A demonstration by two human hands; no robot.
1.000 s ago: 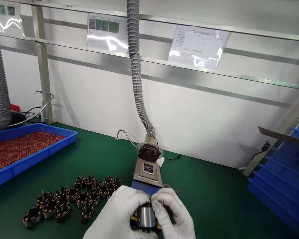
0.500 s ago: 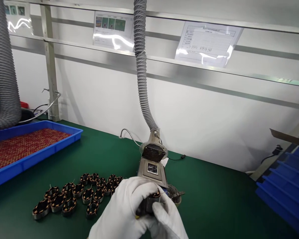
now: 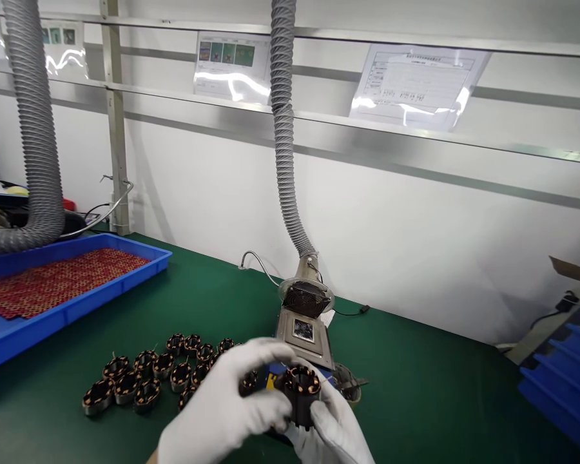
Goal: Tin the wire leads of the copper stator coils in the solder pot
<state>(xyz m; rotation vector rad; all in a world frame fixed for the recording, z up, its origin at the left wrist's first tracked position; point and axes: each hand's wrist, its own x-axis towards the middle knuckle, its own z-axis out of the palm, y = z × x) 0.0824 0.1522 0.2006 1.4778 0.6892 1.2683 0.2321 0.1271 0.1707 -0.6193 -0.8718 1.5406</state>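
Note:
Both my gloved hands hold a dark motor stator with copper-coloured windings (image 3: 301, 390), its wound end facing up. My left hand (image 3: 217, 406) in its white glove grips the stator's left side. My right hand (image 3: 332, 428), also gloved, cups it from below and to the right. Several similar stators (image 3: 180, 377) lie in a loose group on the green mat (image 3: 415, 399), just left of my left hand. A metal unit with a fan grille (image 3: 305, 299) stands directly beyond my hands, and its blue base is mostly hidden by them.
A blue tray (image 3: 67, 316) holding a red patterned mat sits at the left. Ribbed grey extraction hoses (image 3: 283, 129) hang down the white wall. Blue stacked bins (image 3: 560, 380) stand at the right edge, and a round dark dish (image 3: 348, 383) sits beside the unit.
The stator has turned from showing its silver outer side to showing its wound end. My hands have moved it up and right, and the whole view has shifted as my head turned.

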